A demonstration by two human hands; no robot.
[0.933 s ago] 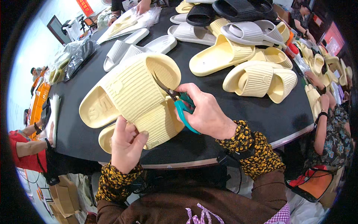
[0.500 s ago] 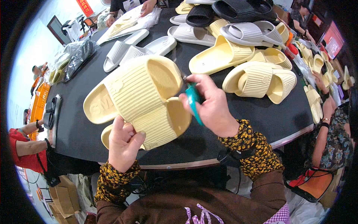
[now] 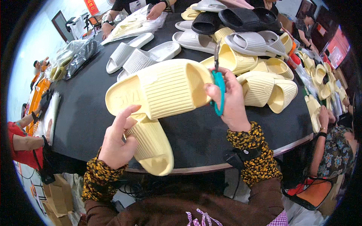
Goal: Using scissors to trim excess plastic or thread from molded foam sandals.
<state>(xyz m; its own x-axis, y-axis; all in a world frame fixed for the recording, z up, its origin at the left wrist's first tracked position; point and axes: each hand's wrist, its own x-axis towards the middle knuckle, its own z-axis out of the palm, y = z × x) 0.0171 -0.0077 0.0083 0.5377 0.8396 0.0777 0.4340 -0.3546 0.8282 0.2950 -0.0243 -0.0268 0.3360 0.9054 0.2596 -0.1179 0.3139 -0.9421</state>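
Observation:
Two pale yellow slide slippers are in front of me. The upper slipper point(image 3: 169, 88) lies tilted across, its end against my right thumb. Below it the lower slipper point(image 3: 149, 147) slants down over the table's front edge. My left hand point(image 3: 118, 137) grips the lower slipper by its upper left side, index finger reaching up beside the upper slipper's edge. My right hand point(image 3: 232, 98) holds teal-handled scissors point(image 3: 218, 92), their dark blades pointing up, and also pinches the upper slipper's end. Part of that end is hidden by the right hand.
Yellow slippers point(image 3: 260, 88) lie at the right, with grey slippers point(image 3: 151, 52) behind and black slippers point(image 3: 249, 19) piled at the back. Bagged slippers point(image 3: 75, 56) rest at the left of the black table point(image 3: 83, 124). Co-workers' hands point(image 3: 154, 11) are around the table.
The slippers, side by side before, have parted: the upper one has swung level and right, the lower one slants downward. My right hand has moved right and the scissor blades show upright.

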